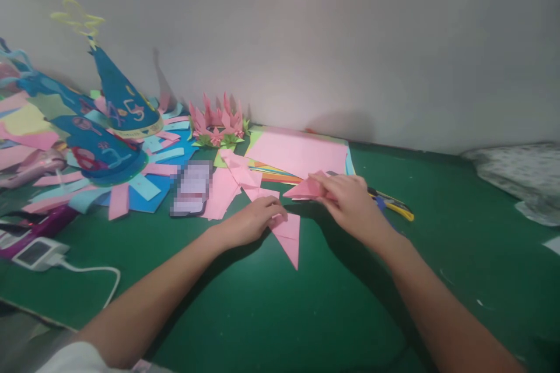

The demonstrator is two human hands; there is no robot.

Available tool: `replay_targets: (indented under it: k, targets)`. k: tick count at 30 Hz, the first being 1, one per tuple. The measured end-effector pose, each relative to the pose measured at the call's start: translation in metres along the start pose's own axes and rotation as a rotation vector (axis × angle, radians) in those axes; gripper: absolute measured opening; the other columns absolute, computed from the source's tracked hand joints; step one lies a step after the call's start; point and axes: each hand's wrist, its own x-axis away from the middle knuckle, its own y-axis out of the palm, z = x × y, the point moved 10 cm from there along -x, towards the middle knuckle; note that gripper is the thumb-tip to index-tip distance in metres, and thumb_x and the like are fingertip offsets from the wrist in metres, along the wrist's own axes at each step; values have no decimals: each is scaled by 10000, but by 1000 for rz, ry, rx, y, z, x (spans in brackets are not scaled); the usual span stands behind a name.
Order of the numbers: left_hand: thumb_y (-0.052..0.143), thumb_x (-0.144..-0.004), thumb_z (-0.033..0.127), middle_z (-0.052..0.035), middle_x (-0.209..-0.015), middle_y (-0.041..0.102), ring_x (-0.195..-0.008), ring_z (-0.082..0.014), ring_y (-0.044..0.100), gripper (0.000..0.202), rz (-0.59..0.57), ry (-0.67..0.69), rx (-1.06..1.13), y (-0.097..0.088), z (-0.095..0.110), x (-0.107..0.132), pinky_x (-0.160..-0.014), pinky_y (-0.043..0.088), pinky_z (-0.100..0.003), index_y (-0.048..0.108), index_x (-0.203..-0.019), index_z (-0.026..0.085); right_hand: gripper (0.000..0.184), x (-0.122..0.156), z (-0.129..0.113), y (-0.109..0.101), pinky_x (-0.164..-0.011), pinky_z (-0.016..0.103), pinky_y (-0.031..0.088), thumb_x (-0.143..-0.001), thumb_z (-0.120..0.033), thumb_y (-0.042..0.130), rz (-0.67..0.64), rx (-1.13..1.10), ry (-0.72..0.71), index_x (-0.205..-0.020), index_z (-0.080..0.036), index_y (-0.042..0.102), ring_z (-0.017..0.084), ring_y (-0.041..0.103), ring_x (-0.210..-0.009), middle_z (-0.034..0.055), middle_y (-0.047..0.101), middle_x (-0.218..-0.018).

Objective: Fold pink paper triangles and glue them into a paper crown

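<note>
Near the middle of the green table, my left hand [254,220] has its fingers curled down on a folded pink paper triangle [289,236], whose sharp tip points towards me. My right hand [347,198] is closed, thumb against fingers, on another folded pink paper piece [301,189] held just above the table. Part of that piece is hidden by my fingers. Behind my left hand lie more pink folded papers [240,169], partly overlapping.
A stack of coloured paper [301,151] lies against the wall, with a yellow cutter knife [400,210] right of my hand. To the left are a phone [191,186], blue cone hats [125,96], a pink paper crown [219,122] and a small white device [40,253] with a cable.
</note>
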Motion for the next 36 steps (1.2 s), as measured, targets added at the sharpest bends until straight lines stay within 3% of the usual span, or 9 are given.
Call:
replay_targets:
  k: [4, 10, 15, 19, 22, 26, 32, 36]
  targets:
    - [355, -818, -1, -84, -1032, 521, -972, -177, 512, 368, 6, -22, -43, -7, -8, 2, -855, 442, -319, 578, -1041, 188, 436, 19, -7, -13, -795, 392, 392, -875, -247, 449, 26, -117, 49, -1308, -204, 443, 259, 587, -897, 89, 664, -936]
    - [422, -886, 139, -81, -1003, 511, -939, -180, 500, 195, 27, -21, -68, -7, -10, 4, -838, 437, -320, 566, -1011, 181, 433, 45, -6, 33, -658, 327, 463, -865, -276, 444, -164, -298, 194, -1291, -208, 477, 228, 605, -781, 71, 666, -871]
    - [502, -882, 216, -82, -1052, 502, -985, -201, 477, 125, 10, -31, -114, -1, -10, 5, -874, 416, -355, 539, -998, 187, 405, 49, -3, 55, -719, 358, 469, -875, -300, 445, -253, -273, 232, -1251, -170, 520, 254, 615, -860, 116, 670, -1011]
    - [501, -875, 165, -80, -1058, 509, -988, -195, 475, 102, 1, -26, -120, -1, -9, 3, -882, 411, -353, 523, -973, 179, 318, 47, -4, 58, -783, 368, 454, -863, -251, 467, -292, -226, 183, -1141, -184, 606, 251, 594, -923, 105, 662, -1011]
    - [515, -863, 138, -68, -1038, 515, -973, -185, 479, 121, -6, -16, -111, -4, -9, 3, -875, 412, -336, 524, -974, 183, 231, 45, -4, 53, -784, 373, 455, -855, -271, 489, -220, -182, 150, -1006, -199, 648, 240, 566, -911, 95, 622, -950]
    - [533, -850, 125, -62, -1011, 509, -942, -177, 486, 137, -13, -23, -94, -6, -10, 4, -848, 421, -314, 525, -974, 182, 146, 45, -10, 51, -913, 428, 397, -851, -278, 508, -136, -180, 95, -900, -193, 615, 264, 478, -1092, 111, 538, -1157]
    - [495, -863, 117, -64, -1001, 452, -944, -178, 461, 152, -26, 1, -124, -5, -8, 4, -819, 426, -295, 551, -985, 188, 136, 44, -22, 53, -748, 360, 433, -876, -274, 465, -194, -276, 90, -793, -198, 541, 204, 523, -838, 67, 564, -890]
    - [486, -868, 134, -64, -1001, 429, -960, -177, 449, 111, -22, -8, -100, -6, -11, 7, -821, 429, -284, 539, -954, 181, 78, 44, -19, 53, -701, 319, 435, -848, -257, 507, -189, -396, 149, -795, -201, 516, 186, 529, -799, 51, 543, -867]
